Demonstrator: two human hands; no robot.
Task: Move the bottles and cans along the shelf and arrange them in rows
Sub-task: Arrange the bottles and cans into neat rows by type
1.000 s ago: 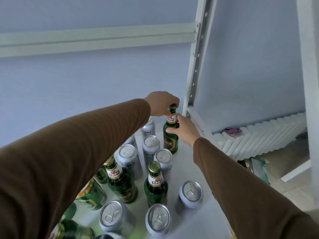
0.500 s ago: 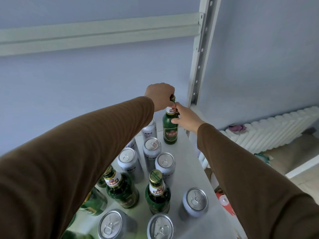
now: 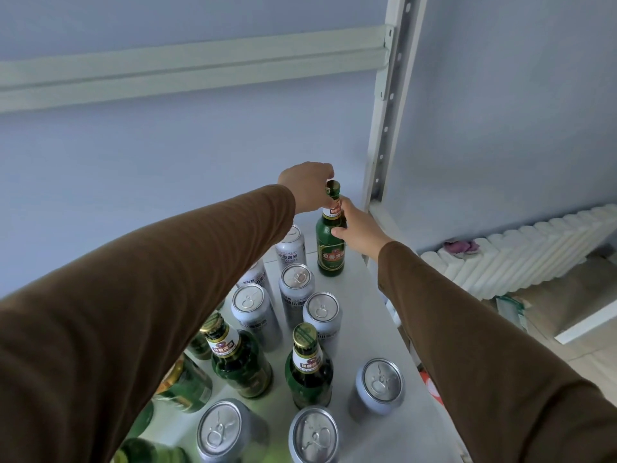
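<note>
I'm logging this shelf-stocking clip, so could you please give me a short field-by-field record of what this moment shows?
setting: white shelf against a pale blue wall, metal upright at its far right corner
held item: green bottle, upright, base on the shelf at the far end
left hand: at the bottle's neck, near the cap
right hand: on the bottle's shoulder
nearest neighbour: silver can, just left of the bottle
other stock: more silver cans and green bottles, standing closer to the camera, loosely grouped
sleeves: brown, long
</note>
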